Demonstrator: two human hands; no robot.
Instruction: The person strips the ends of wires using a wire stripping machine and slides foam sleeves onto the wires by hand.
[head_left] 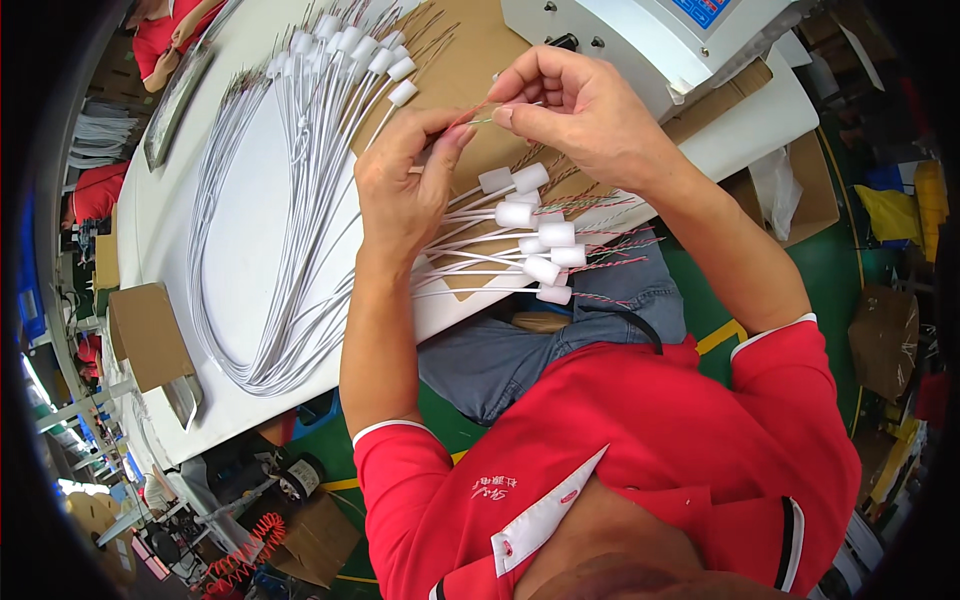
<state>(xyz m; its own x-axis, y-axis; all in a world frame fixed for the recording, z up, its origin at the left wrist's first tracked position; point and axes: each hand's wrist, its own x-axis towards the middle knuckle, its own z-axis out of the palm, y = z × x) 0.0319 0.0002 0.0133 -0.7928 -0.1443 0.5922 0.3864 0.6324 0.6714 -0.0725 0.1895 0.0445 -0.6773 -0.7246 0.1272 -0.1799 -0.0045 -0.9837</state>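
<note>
- Fingers (430, 122) of the L hand (398, 192): thumb & index pinching fine wire strands (468, 117), red-orange and pale, near their ends.
- R hand (592, 118): thumb & index tips pressed together on a pale strand just beside the L grip; the other R fingers curl loosely above. Exact contact is partly hidden.
- Location: strands are btwn both hands, held up over the brown sheet (455, 65), in front of the white machine (640, 50). Can't tell which cable they belong to (L hand blocks the view).
- Step in hand, my read: sorting or separating thin conductors at one cable end, prob. fingertip work w/o any tool.
- Next move, as I judge it, calls for a light, steady L pinch while R draws one strand clear; too hard a tug could kink it or mix the colours.
- Materials: white cables (300, 215) look smooth and plasticky, w/ a slight sheen, bent in a long U across the pale tabletop (245, 190).
- White sleeves (543, 270): short, stubby cylinders, matte, foam-like at a guess, sitting near the cable ends, some just under the hands; more clustered at the far end.
- Twisted leads (612, 266): hair-thin, red & pale, fanning out past the sleeves, springy-looking vs. the stiffer cables.
- Sheet: flat, tan, dull, cardboard-like.
</note>
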